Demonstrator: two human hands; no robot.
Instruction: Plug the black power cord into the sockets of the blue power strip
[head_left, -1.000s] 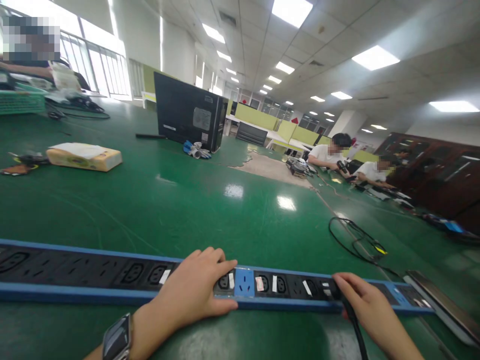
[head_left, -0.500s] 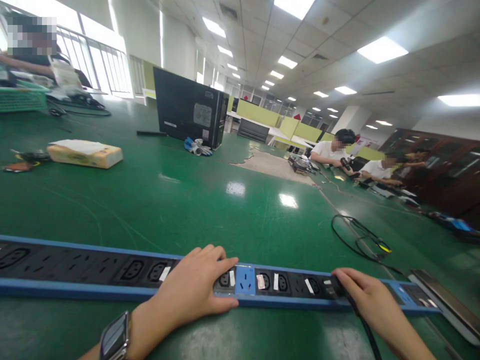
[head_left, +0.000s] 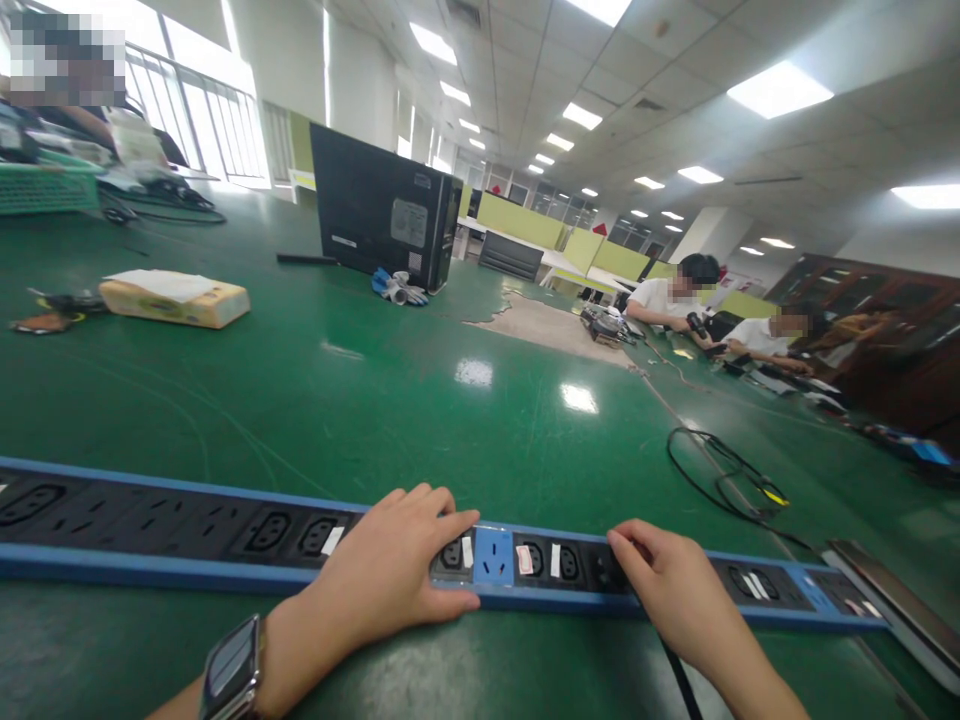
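Note:
A long blue-framed power strip [head_left: 285, 570] with black sockets runs across the green table in front of me. My left hand [head_left: 405, 555] lies over its middle, fingers at the far edge and thumb along the near one, beside a blue socket [head_left: 493, 556]. Further right, my right hand [head_left: 667, 575] pinches a plug at the black sockets; the plug itself is mostly hidden behind the fingers. From under that hand a black cord [head_left: 680, 680] trails down toward me. Whether the plug sits in a socket cannot be made out.
A black computer case [head_left: 375, 215] stands at the back, with blue-grey gloves [head_left: 397, 287] beside it. A tissue pack [head_left: 176, 300] lies on the left and a coiled black cable [head_left: 720, 470] on the right. Co-workers sit at the far right; another person is at far left.
My right hand has moved left along the strip with the cord, uncovering white-labelled sockets to its right. My left hand stays in place on the strip.

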